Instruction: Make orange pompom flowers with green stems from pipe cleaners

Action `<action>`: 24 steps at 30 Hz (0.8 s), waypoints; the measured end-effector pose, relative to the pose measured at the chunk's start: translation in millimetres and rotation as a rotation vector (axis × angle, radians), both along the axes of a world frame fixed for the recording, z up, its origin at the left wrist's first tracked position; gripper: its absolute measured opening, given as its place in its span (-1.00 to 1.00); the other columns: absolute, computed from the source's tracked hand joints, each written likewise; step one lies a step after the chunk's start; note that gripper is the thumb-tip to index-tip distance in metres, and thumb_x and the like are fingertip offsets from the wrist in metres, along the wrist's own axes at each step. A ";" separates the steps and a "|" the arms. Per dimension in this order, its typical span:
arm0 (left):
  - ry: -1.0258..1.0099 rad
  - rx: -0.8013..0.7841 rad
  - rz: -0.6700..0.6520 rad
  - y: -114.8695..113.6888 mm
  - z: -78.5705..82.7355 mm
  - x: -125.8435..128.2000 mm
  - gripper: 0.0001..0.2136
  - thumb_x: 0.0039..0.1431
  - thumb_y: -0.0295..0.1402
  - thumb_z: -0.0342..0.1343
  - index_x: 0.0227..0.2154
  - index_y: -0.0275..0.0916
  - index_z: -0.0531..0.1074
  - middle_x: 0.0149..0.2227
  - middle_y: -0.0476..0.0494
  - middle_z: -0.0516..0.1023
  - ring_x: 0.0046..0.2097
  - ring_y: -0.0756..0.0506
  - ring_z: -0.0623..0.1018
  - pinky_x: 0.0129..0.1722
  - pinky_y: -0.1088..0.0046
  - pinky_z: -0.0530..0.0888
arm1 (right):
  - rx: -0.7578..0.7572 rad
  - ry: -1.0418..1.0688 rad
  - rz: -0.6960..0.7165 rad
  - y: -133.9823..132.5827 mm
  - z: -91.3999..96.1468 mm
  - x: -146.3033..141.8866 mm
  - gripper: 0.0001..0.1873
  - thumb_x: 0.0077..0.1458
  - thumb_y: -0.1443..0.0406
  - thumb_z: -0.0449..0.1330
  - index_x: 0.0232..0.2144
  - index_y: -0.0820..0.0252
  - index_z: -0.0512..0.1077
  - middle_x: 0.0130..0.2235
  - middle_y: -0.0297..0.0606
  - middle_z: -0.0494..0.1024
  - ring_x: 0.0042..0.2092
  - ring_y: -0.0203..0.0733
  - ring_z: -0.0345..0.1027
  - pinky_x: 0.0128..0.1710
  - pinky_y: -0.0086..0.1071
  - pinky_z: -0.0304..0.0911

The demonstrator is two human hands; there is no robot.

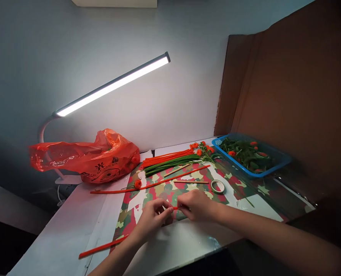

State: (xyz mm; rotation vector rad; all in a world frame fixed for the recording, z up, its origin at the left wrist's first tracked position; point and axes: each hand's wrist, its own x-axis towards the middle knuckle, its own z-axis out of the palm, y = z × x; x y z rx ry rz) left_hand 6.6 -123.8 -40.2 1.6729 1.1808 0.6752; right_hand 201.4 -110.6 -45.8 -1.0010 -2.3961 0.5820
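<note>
My left hand [152,217] and my right hand [195,205] meet over a camouflage-patterned mat [170,191], both pinched on a short piece of orange pipe cleaner [175,208] held between them. Another orange pipe cleaner [102,247] lies by my left forearm. A long orange pipe cleaner [150,185] stretches across the mat, with a small orange pompom flower [137,184] beside it. A roll of tape [218,186] lies just beyond my right hand.
A bundle of orange and green pipe cleaners with orange flowers [176,158] lies at the back. A blue basket [251,155] of green leaves stands at the right, against cardboard [288,84]. An orange plastic bag [86,157] and a lit desk lamp [112,85] are at the left.
</note>
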 end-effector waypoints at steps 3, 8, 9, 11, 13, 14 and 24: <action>-0.153 -0.255 0.005 9.8 -7.3 -2.5 -0.65 -0.09 -0.07 0.20 -0.61 -0.30 0.34 -0.60 -0.10 0.48 -0.59 0.02 0.39 -0.58 0.53 0.27 | 0.364 -0.296 0.108 -3.1 -8.6 -6.1 -0.84 0.00 0.48 0.03 -0.50 0.27 0.38 -0.50 -0.21 0.47 -0.47 -0.24 0.26 -0.54 -0.42 -0.08; 0.193 0.236 -0.050 9.3 -9.6 -7.4 -0.77 0.08 -0.25 0.10 -0.57 -0.28 0.40 -0.56 -0.06 0.46 -0.54 0.02 0.39 -0.54 0.54 0.27 | 0.189 -0.279 -0.002 -5.7 -13.2 -10.3 -0.87 0.01 0.47 0.08 -0.44 0.32 0.44 -0.46 -0.17 0.52 -0.45 -0.24 0.32 -0.53 -0.44 0.00; 0.273 0.427 -0.072 6.2 -9.6 -8.4 -0.81 0.12 -0.32 0.05 -0.55 -0.26 0.42 -0.53 -0.04 0.47 -0.53 0.03 0.39 -0.53 0.55 0.27 | 0.152 -0.259 -0.013 -5.9 -11.3 -9.2 -0.89 0.03 0.43 0.11 -0.41 0.31 0.45 -0.47 -0.22 0.53 -0.46 -0.27 0.31 -0.53 -0.47 0.03; 0.345 0.737 -0.121 -1.1 -9.6 -10.4 -0.84 0.18 -0.42 -0.02 -0.47 -0.23 0.43 -0.47 -0.03 0.50 -0.50 0.03 0.42 -0.50 0.56 0.28 | 0.003 -0.175 0.015 -5.8 -5.6 -4.9 -0.87 0.08 0.32 0.13 -0.35 0.25 0.47 -0.49 -0.32 0.51 -0.48 -0.34 0.31 -0.53 -0.53 0.09; 0.356 0.985 -0.166 -7.8 -9.2 -12.2 -0.83 0.21 -0.48 -0.05 -0.41 -0.21 0.42 -0.43 -0.03 0.52 -0.45 0.02 0.46 -0.48 0.55 0.30 | -0.336 0.006 0.081 -5.3 0.4 0.7 -0.82 0.11 0.30 0.10 -0.30 0.26 0.48 -0.49 -0.35 0.49 -0.48 -0.38 0.31 -0.50 -0.56 0.16; 0.357 1.078 -0.181 -10.4 -8.6 -12.8 -0.83 0.22 -0.50 -0.07 -0.39 -0.21 0.41 -0.42 -0.03 0.52 -0.44 0.02 0.47 -0.46 0.54 0.31 | -0.473 0.076 0.112 -5.1 2.9 3.1 -0.80 0.12 0.29 0.10 -0.29 0.28 0.48 -0.51 -0.36 0.47 -0.49 -0.39 0.29 -0.49 -0.56 0.18; 0.451 0.946 -0.179 -22.0 2.6 -10.6 -0.82 0.20 -0.45 -0.07 -0.45 -0.21 0.41 -0.46 -0.05 0.49 -0.49 0.00 0.45 -0.51 0.53 0.29 | -0.019 -0.237 0.160 -13.6 12.7 -2.9 -0.86 0.07 0.36 0.08 -0.33 0.26 0.43 -0.47 -0.31 0.48 -0.48 -0.34 0.23 -0.51 -0.50 0.05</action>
